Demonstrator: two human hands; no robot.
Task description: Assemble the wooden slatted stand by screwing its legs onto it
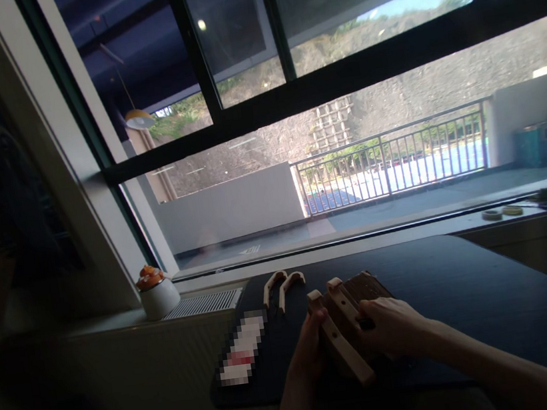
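A brown wooden block or board [367, 285] lies on the dark table in front of me, with two pale wooden bars across it. Each bar has a hooked far end and a dark round hole. My left hand [308, 347] is closed around the side of the nearer bar [343, 347]. Over the second bar [343, 301], my right hand [395, 325] has its fingers closed, and a small dark thing [366, 322] shows at them; its kind is too dim to tell. Two curved pale wooden pieces [285, 291] lie further off to the left.
A blurred-out white and red item [243, 350] lies on the left of the dark table [466, 287]. On the sill stands a white pot with an orange top [158, 294], beside a vent grille [203, 303]. Rolls of tape [501, 212] sit at the right under the window.
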